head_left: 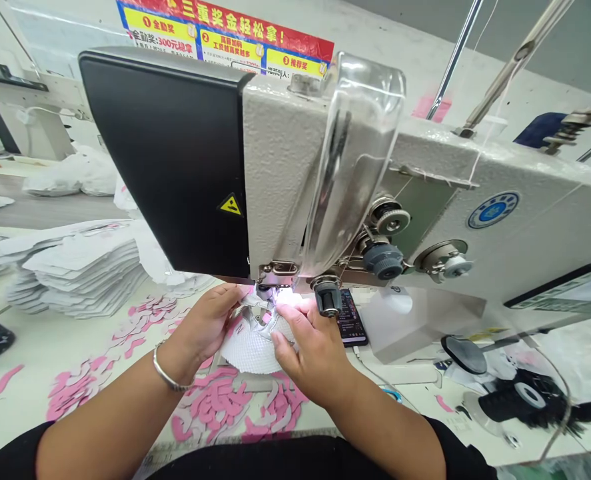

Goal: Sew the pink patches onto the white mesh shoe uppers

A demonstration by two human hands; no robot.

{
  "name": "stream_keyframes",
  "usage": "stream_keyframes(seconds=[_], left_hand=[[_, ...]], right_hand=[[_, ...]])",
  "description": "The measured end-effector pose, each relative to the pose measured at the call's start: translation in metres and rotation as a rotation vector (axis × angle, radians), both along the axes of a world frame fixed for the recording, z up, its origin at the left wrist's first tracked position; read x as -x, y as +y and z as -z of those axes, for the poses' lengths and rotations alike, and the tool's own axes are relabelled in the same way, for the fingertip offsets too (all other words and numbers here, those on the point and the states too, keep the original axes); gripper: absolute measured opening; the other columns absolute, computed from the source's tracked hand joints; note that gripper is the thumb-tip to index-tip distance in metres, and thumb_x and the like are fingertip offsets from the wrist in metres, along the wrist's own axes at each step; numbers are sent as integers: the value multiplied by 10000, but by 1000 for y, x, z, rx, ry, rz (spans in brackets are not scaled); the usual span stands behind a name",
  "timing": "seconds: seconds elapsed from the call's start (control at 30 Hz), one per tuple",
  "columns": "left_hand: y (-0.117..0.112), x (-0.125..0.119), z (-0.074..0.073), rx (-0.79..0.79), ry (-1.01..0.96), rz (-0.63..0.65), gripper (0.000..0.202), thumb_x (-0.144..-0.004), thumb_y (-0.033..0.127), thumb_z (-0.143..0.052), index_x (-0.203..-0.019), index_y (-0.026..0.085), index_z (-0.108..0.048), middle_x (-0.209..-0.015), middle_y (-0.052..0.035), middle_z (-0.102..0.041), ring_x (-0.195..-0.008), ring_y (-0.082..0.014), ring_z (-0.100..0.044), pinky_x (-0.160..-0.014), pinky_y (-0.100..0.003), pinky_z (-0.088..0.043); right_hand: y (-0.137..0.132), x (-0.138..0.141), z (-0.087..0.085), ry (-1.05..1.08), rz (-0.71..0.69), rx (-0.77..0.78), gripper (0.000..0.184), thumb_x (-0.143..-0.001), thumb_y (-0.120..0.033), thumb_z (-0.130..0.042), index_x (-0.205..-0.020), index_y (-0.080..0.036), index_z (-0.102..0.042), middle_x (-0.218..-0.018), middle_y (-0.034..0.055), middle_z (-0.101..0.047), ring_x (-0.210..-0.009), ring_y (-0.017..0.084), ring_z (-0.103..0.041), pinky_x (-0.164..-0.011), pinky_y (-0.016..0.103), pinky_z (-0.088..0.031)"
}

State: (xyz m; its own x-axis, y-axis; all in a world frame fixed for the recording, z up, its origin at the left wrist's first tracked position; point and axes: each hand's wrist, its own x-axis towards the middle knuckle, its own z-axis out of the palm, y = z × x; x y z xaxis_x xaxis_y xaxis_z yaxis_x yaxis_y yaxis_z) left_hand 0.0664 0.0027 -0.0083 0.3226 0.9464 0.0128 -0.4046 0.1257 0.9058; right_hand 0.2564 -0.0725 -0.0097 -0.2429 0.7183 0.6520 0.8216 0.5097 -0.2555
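The left hand (pixel 200 323) and right hand (pixel 308 350) both grip a white mesh shoe upper (pixel 248 347), pinching it between fingers and thumbs. Its top edge sits directly beneath the presser foot (pixel 274 288) of a grey industrial sewing machine (pixel 282 167). Pink cut pieces (pixel 220 407) lie scattered on the worktop (pixel 25 353) below the hands. A phone (pixel 351 317) lies just right of the right hand, and stacked white pieces (pixel 82 273) sit toward the far left.
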Motion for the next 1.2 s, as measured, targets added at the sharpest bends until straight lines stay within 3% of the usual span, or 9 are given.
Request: stream_keyframes(seconds=[0.13,0.27,0.43,0.67,0.93,1.2], left_hand=[[0,0,5,-20,-10,14,220,-820,328,-747,-716,151,-668,-645,-19,-636,-579,-140,-580,-551,-225,-486],[-2,2,17,-22,69,-10,264,-874,435,-674,-815,178,-655,-733,-25,-658,-627,-157,-586,-590,-253,-494],[-8,13,29,-86,294,-94,335,-891,523,-624,-828,194,-599,-711,10,-581,-585,-121,-488,-516,-213,-387],[-13,25,25,-223,511,-78,344,-889,551,-612,-978,220,-638,-765,5,-588,-608,-122,-485,-521,-219,-359],[-13,38,28,-159,299,81,287,-860,430,-696,-1034,219,-608,-859,-11,-578,-687,-131,-511,-571,-217,-394],[-16,40,28,-162,284,48,275,-829,394,-739,-891,206,-548,-719,31,-510,-604,-102,-441,-510,-185,-364]], right_hand=[[0,-1,10,54,-46,-154,331,-931,-296,-545,-1225,-159,-613,-1021,112,-583,-1008,261,-551,-926,444,-493],[2,-3,16,127,-97,-268,281,-920,-232,-558,-1185,-163,-618,-1018,95,-570,-1016,245,-540,-936,415,-487],[3,-6,20,108,-110,-279,295,-919,-220,-571,-1206,-169,-612,-1039,98,-558,-1034,247,-537,-933,411,-485],[5,-8,21,99,-113,-281,307,-921,-203,-565,-1223,-176,-606,-1064,101,-566,-1043,255,-550,-896,422,-483],[7,-15,21,67,-133,-229,338,-941,-180,-520,-1273,-189,-584,-1102,106,-593,-1084,261,-561,-934,447,-475],[2,-23,11,164,-171,-314,271,-907,-160,-538,-1159,-222,-617,-1057,80,-575,-1004,237,-566,-878,449,-502]])
